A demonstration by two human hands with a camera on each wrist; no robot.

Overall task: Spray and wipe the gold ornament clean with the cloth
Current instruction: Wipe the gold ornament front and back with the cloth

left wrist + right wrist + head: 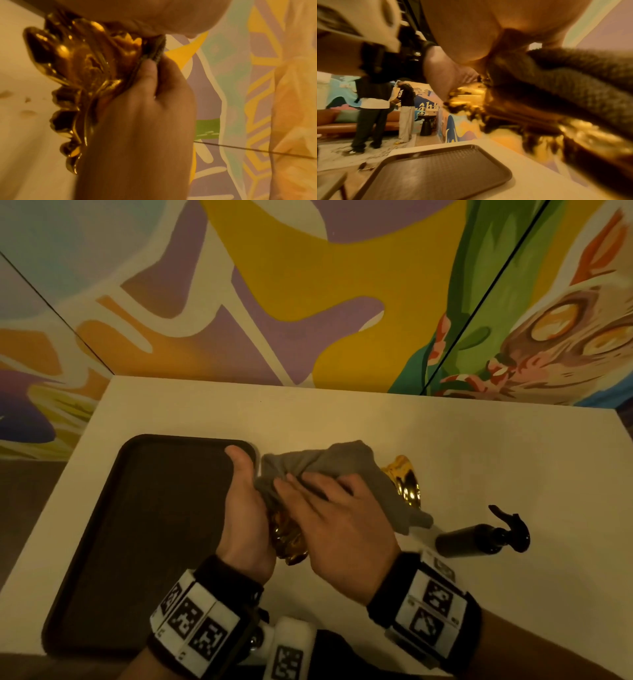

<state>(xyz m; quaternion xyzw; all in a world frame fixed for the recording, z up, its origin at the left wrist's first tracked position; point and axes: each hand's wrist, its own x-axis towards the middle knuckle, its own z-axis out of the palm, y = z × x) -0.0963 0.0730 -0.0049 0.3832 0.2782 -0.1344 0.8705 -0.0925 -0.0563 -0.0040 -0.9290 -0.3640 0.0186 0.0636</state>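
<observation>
The shiny gold ornament [407, 481] with a leafy, lobed shape [72, 75] is held above the white table, mostly covered by a grey cloth [329, 460]. My left hand [245, 508] grips the near end of the ornament, fingers curled round it, thumb pointing away. My right hand [329, 508] lies over the cloth with fingers spread and presses it onto the ornament. In the right wrist view the cloth [573, 83] drapes over the blurred gold surface [583, 135]. The dark spray bottle [479, 537] lies on its side to the right.
A dark brown tray [144, 525] sits on the white table [479, 446] left of my hands. A painted mural wall stands behind the table. In the right wrist view two people stand by a sofa beyond the tray [436, 173].
</observation>
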